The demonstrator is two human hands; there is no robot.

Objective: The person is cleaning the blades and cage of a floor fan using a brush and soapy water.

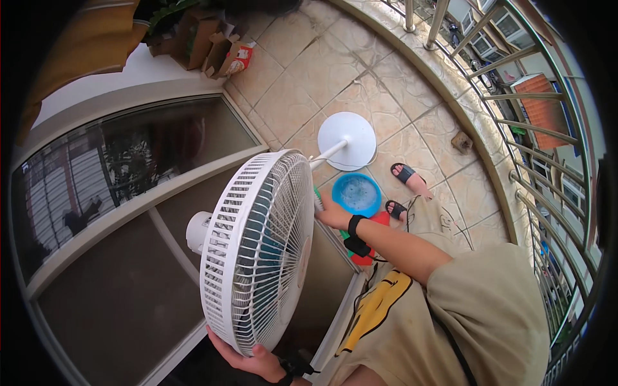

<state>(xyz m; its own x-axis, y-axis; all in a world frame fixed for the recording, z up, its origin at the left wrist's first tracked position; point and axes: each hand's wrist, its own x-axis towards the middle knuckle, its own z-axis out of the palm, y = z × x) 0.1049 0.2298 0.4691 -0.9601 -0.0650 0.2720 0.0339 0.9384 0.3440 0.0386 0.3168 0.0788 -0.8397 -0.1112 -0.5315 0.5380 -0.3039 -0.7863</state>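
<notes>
A white standing fan fills the middle of the view, its round wire cage seen at an angle with dark teal blades inside. My left hand grips the lower rim of the cage, thumb on the front side and fingers behind. At the front grille, my right hand is closed around a green brush, mostly hidden by the fingers and cage edge. The fan's pole runs to a round white base on the floor. Close by the base is a blue basin of sudsy water.
A red object lies partly hidden under my right forearm. My sandalled feet stand on the tiled floor. Metal railings curve along the right. A framed glass panel is at left, with cardboard boxes beyond.
</notes>
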